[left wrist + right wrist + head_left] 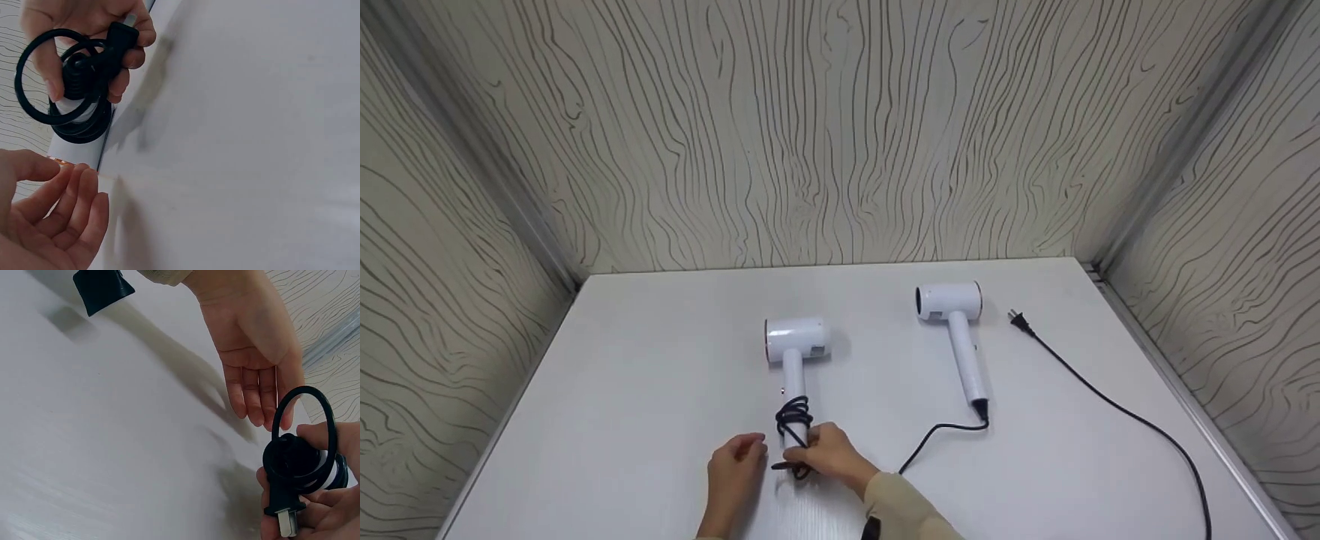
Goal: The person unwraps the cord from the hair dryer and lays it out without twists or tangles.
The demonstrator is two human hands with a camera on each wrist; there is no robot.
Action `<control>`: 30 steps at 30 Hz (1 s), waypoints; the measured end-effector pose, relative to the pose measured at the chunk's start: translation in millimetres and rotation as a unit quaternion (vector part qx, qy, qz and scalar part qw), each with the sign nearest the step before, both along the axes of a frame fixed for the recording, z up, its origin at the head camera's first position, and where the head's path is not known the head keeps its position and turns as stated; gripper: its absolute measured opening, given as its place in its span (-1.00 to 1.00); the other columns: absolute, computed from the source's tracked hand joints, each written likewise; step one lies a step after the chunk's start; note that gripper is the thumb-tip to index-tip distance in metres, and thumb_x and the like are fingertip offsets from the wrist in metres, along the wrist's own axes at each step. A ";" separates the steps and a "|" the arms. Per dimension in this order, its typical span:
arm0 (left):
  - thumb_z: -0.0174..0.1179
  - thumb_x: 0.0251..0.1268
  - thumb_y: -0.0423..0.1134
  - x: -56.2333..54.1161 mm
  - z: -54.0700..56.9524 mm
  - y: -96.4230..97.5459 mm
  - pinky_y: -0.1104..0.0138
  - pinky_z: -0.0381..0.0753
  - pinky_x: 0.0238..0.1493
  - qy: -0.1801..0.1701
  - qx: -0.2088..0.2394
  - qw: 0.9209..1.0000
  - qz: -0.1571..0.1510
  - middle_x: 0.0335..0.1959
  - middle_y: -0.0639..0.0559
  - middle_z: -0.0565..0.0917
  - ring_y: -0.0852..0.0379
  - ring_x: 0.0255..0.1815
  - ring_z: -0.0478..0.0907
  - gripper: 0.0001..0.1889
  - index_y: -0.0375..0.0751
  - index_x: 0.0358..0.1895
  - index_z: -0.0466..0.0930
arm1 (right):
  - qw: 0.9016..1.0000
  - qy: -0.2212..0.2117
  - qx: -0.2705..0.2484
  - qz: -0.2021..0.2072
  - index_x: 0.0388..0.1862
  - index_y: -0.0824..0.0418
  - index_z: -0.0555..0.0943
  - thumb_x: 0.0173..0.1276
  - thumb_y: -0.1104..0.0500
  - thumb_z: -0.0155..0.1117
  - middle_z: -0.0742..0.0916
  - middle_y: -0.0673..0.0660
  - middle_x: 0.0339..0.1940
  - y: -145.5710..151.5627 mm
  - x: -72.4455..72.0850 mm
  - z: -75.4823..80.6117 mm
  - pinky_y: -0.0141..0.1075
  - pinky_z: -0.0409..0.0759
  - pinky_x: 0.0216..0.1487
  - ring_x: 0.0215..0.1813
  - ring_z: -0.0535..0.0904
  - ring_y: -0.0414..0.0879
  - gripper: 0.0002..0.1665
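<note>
A white hair dryer lies on the table with its barrel toward the back wall. Its black cord is wound in loops around the handle. My right hand holds the lower end of that handle, thumb on one side and fingers on the other. In the right wrist view the two-pin plug lies against the fingers beside a loose loop of cord. Just left of the handle is my left hand, its fingers loosely bent and nothing in them; the left wrist view shows its palm turned up.
A second white hair dryer lies to the right on the white table. Its cord runs out of view at the front; a black cord with a plug lies along the right. Wood-patterned panels stand behind and at both sides.
</note>
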State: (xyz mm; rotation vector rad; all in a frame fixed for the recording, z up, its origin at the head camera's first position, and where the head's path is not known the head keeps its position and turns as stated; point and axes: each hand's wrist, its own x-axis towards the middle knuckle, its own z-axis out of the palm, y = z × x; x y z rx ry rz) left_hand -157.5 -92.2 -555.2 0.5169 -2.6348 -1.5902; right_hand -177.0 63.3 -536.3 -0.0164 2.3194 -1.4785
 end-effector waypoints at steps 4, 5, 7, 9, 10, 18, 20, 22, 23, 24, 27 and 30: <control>0.09 0.31 -0.32 0.0 -2.4 1.3 0.48 0.53 -0.33 -0.003 0.012 1.000 -0.012 -0.28 -0.12 0.75 0.23 -0.32 0.59 -0.77 -0.36 -0.10 0.65 | 0.999 -0.002 -0.044 -0.012 -0.33 0.41 0.65 0.14 0.20 0.41 0.78 0.23 -0.43 2.2 2.4 -1.2 -0.44 0.56 -0.39 -0.43 0.62 -0.21 -0.74; 0.09 0.32 -0.32 0.1 -2.7 1.7 0.48 0.53 -0.33 -0.005 0.018 1.000 -0.016 -0.27 -0.12 0.75 0.24 -0.32 0.58 -0.76 -0.37 -0.09 0.65 | 0.998 -0.001 -0.055 -0.016 -0.30 0.42 0.65 0.15 0.21 0.40 0.79 0.26 -0.41 2.8 3.0 -1.5 -0.44 0.58 -0.37 -0.41 0.64 -0.20 -0.74; 0.08 0.32 -0.32 0.1 -3.3 2.8 0.49 0.54 -0.34 -0.011 0.030 0.999 -0.022 -0.26 -0.12 0.75 0.24 -0.32 0.59 -0.75 -0.38 -0.06 0.64 | 0.997 -0.002 -0.074 -0.024 -0.26 0.44 0.67 0.17 0.22 0.39 0.80 0.29 -0.36 3.7 4.3 -2.1 -0.43 0.61 -0.33 -0.39 0.66 -0.21 -0.73; 0.07 0.33 -0.30 -0.2 -2.6 4.3 0.50 0.57 -0.30 -0.018 0.051 0.998 -0.027 -0.23 -0.14 0.75 0.24 -0.29 0.61 -0.72 -0.39 -0.03 0.62 | 0.996 -0.002 -0.084 -0.032 -0.23 0.44 0.68 0.18 0.21 0.38 0.80 0.27 -0.34 4.9 5.3 -2.1 -0.43 0.59 -0.34 -0.39 0.63 -0.22 -0.72; 0.06 0.34 -0.29 -0.7 -2.1 5.1 0.48 0.60 -0.28 -0.020 0.069 0.997 -0.033 -0.21 -0.17 0.75 0.21 -0.27 0.63 -0.70 -0.42 0.01 0.60 | 0.995 -0.004 -0.089 -0.036 -0.22 0.43 0.69 0.19 0.21 0.37 0.80 0.26 -0.34 5.5 5.6 -1.9 -0.43 0.58 -0.34 -0.40 0.61 -0.23 -0.71; -0.06 0.48 -0.08 -18.4 3.8 13.6 0.38 0.70 -0.01 -0.045 0.212 0.972 -0.094 0.09 -0.38 0.62 0.15 -0.05 0.67 -0.38 -0.63 0.30 0.25 | 0.994 0.011 -0.105 -0.041 -0.17 0.44 0.69 0.22 0.19 0.35 0.79 0.22 -0.33 14.6 7.6 -4.1 -0.43 0.53 -0.31 -0.38 0.54 -0.25 -0.68; -0.12 0.51 -0.04 -23.5 4.1 15.0 0.33 0.68 0.07 -0.056 0.245 0.962 -0.109 0.14 -0.40 0.58 0.14 -0.01 0.66 -0.34 -0.65 0.33 0.17 | 0.993 0.011 -0.110 -0.035 -0.15 0.45 0.68 0.24 0.19 0.34 0.79 0.23 -0.30 16.9 8.2 -5.7 -0.42 0.53 -0.29 -0.36 0.55 -0.25 -0.67; -0.13 0.51 0.00 -28.6 3.9 17.0 0.31 0.66 0.12 -0.068 0.273 0.953 -0.116 0.15 -0.35 0.60 0.19 0.00 0.65 -0.33 -0.62 0.34 0.18 | 0.993 0.011 -0.111 -0.030 -0.14 0.45 0.68 0.24 0.19 0.34 0.79 0.25 -0.28 19.0 8.3 -8.5 -0.42 0.53 -0.27 -0.34 0.55 -0.25 -0.67; -0.12 0.51 0.02 -31.0 4.0 18.2 0.29 0.64 0.15 -0.072 0.272 0.952 -0.117 0.14 -0.32 0.61 0.20 0.00 0.64 -0.33 -0.60 0.33 0.22 | 0.993 0.011 -0.111 -0.027 -0.13 0.44 0.68 0.25 0.19 0.33 0.79 0.25 -0.27 20.2 8.2 -9.8 -0.42 0.53 -0.27 -0.34 0.55 -0.26 -0.67; -0.10 0.49 0.03 -33.3 4.2 19.4 0.30 0.63 0.16 -0.076 0.282 0.949 -0.118 0.13 -0.28 0.63 0.22 -0.01 0.64 -0.33 -0.58 0.32 0.25 | 0.993 0.010 -0.113 -0.026 -0.14 0.44 0.68 0.24 0.19 0.34 0.79 0.25 -0.28 21.5 8.3 -10.5 -0.42 0.52 -0.28 -0.36 0.54 -0.26 -0.67; -0.03 0.45 0.06 -38.9 5.1 23.5 0.34 0.59 0.17 -0.087 0.303 0.942 -0.117 0.08 -0.19 0.68 0.25 -0.02 0.64 -0.33 -0.53 0.29 0.33 | 0.992 0.010 -0.123 -0.023 -0.15 0.45 0.68 0.23 0.19 0.35 0.80 0.25 -0.29 25.3 8.8 -12.4 -0.43 0.52 -0.30 -0.38 0.55 -0.28 -0.67; 0.04 0.40 0.07 -41.3 6.4 27.1 0.37 0.58 0.16 -0.092 0.294 0.944 -0.117 0.07 -0.16 0.69 0.26 -0.02 0.62 -0.33 -0.52 0.27 0.37 | 0.990 0.009 -0.140 -0.020 -0.15 0.48 0.67 0.22 0.20 0.36 0.80 0.26 -0.28 28.6 10.2 -12.7 -0.46 0.53 -0.31 -0.39 0.57 -0.31 -0.66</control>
